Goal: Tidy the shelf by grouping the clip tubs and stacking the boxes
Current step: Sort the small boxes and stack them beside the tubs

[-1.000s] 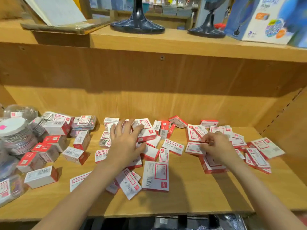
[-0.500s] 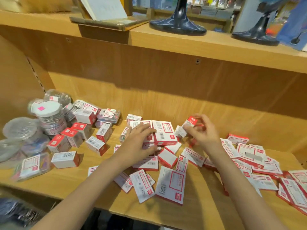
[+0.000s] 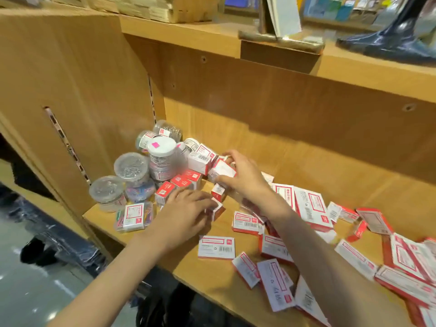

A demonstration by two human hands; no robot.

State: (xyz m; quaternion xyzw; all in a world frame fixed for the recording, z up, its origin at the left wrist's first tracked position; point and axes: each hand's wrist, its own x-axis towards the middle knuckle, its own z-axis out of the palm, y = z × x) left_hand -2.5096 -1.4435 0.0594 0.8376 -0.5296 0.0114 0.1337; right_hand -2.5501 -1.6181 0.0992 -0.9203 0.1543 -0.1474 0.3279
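Several clear round clip tubs [image 3: 132, 169] crowd the shelf's back left corner, one with a white lid and a pink sticker [image 3: 162, 147]. A flat clear case of coloured clips [image 3: 133, 217] lies in front of them. Small red-and-white boxes [image 3: 181, 181] sit next to the tubs. My right hand [image 3: 240, 175] is closed on a small red-and-white box [image 3: 223, 169] beside that group. My left hand [image 3: 186, 213] lies palm down with its fingertips on another small box [image 3: 215, 210]. Flat red-and-white boxes [image 3: 311, 207] lie scattered to the right.
The wooden shelf board [image 3: 212, 274] has a side wall [image 3: 70, 95] close behind the tubs on the left. An upper shelf [image 3: 354, 64] overhangs, bearing a dark stand base [image 3: 389, 46]. Below the front edge lie dark items [image 3: 70, 253] on the floor.
The view swung left toward the tubs. Both hands moved left from the middle pile; my right hand carried a small box over to the boxes beside the tubs.
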